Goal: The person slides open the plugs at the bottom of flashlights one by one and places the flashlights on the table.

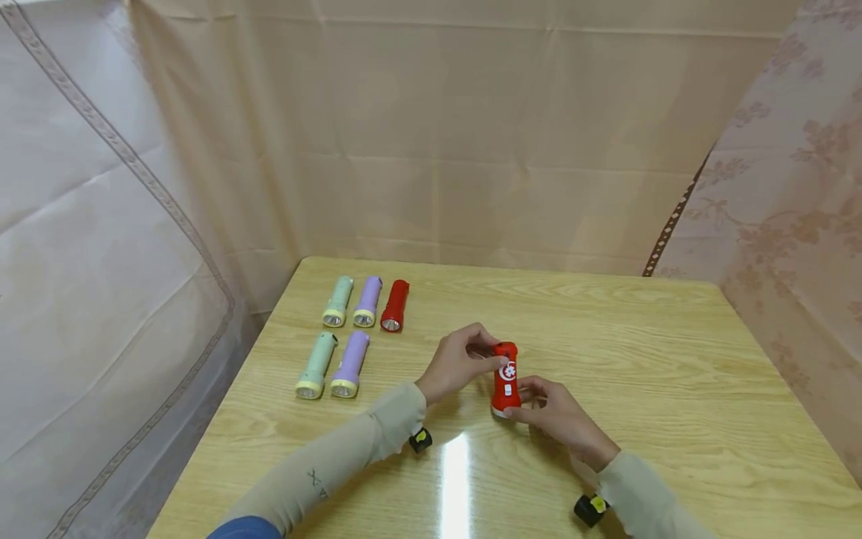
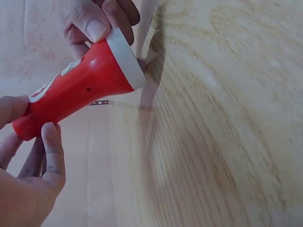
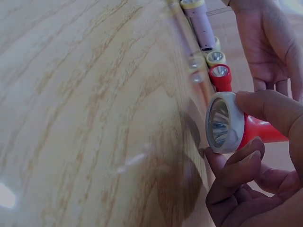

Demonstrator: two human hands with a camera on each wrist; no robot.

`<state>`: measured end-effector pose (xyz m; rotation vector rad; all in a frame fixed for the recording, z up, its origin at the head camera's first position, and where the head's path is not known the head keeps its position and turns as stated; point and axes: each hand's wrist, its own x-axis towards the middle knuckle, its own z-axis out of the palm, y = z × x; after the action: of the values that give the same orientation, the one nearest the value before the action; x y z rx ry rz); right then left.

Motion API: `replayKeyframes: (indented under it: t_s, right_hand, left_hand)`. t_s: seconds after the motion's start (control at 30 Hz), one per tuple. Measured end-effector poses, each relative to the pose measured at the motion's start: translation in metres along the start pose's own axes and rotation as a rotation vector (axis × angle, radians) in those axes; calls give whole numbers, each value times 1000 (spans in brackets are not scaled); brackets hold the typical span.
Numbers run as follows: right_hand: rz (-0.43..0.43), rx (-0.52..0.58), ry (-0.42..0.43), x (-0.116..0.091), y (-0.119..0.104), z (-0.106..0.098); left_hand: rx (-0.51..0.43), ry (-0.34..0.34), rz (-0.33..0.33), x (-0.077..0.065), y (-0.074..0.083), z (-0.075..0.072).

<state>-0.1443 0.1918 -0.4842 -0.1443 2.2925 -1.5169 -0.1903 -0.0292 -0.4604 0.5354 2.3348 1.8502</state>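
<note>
Both hands hold a red flashlight with a white rim and a white flower mark, just above the table. At its tail end, my left hand pinches it between thumb and fingers. My right hand grips the head end; in the right wrist view its thumb and fingers are at the white rim. The left wrist view shows the flashlight side-on, with the right-hand fingers at its rim. In the head view the lens end points toward the near side of the table.
On the table's left lie two rows of flashlights. The back row has a mint green one, a purple one and a red one. In front are another mint green one and purple one. Curtains hang behind the wooden table.
</note>
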Motion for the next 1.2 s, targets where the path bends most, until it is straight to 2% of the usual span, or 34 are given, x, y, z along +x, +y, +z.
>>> replayKeyframes:
  t_s: [0.17, 0.33, 0.47, 0.67, 0.93, 1.2]
  right_hand:
    - [-10, -6, 17, 2, 1, 3]
    - [36, -17, 43, 1, 8, 5]
    - [28, -10, 48, -1, 12, 6]
    - [-18, -12, 25, -1, 12, 5]
    - [-68, 4, -28, -3, 10, 0]
    - [-55, 20, -50, -5, 13, -2]
  left_hand:
    - [-5, -13, 33, -3, 2, 3]
    - [16, -64, 55, -8, 4, 7]
    - [45, -101, 89, -10, 3, 9]
    - [50, -115, 124, -13, 2, 8]
    - [65, -193, 228, -18, 1, 7]
    - [113, -201, 279, -18, -5, 5]
